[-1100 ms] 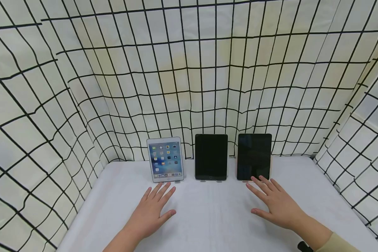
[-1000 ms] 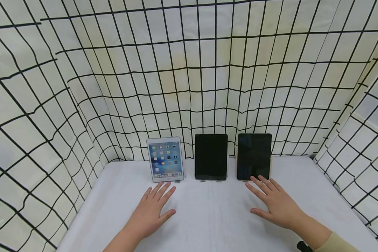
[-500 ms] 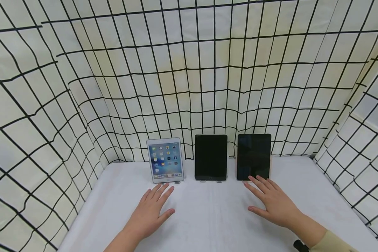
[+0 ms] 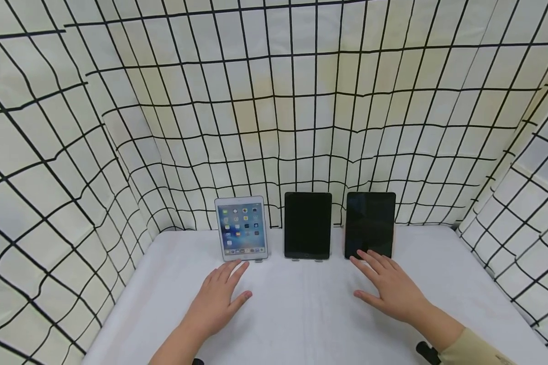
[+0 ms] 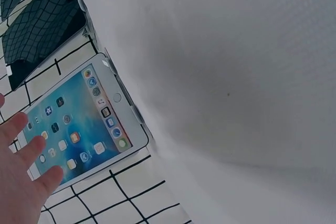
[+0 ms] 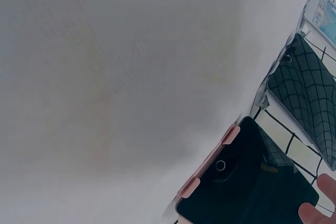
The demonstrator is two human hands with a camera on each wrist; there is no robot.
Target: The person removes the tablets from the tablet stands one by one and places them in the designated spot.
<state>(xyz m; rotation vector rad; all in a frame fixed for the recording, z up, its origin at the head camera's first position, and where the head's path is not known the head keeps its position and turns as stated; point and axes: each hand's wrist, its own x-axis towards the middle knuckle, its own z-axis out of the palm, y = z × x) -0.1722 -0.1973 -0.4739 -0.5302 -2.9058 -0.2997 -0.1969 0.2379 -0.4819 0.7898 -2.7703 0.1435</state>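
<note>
So the white tablet (image 4: pixel 242 229) is propped up at the person's left end of a row of three, leaning back slightly, screen lit with app icons. Icons are too small to name from the head view. The middle tablet (image 4: pixel 308 225) and the right-end tablet (image 4: pixel 370 220) both have black screens, and the wrist cameras catch grid reflections in the middle one.

Left hand (image 4: pixel 212 304) is right in front of the white one, fingers extended, gripping nothing. Its fingertips overlap the bottom edge in the head view and cover a few icons in the left wrist view; can't tell if they're actually touching. Right hand (image 4: pixel 395 294) is the same deal at the right-end tablet: loose, fingers out, hiding part of the lower edge, contact unclear. Only a couple of its fingertips make it into the right wrist view, which also cuts off that tablet's lower corner.

Stands are mostly hidden behind the tablets. You get a pink stand (image 6: pixel 190 186) under the right-end one and little clear feet (image 4: pixel 258 260) under the white one.

Everything's on a white cloth (image 4: pixel 310 314), with a white curtain with black grid lines (image 4: pixel 301 114) around it. There's a beige sleeve (image 4: pixel 470 350), cropped by the frame, and a partly hidden black object (image 4: pixel 426 351) by that wrist, can't make out what.
</note>
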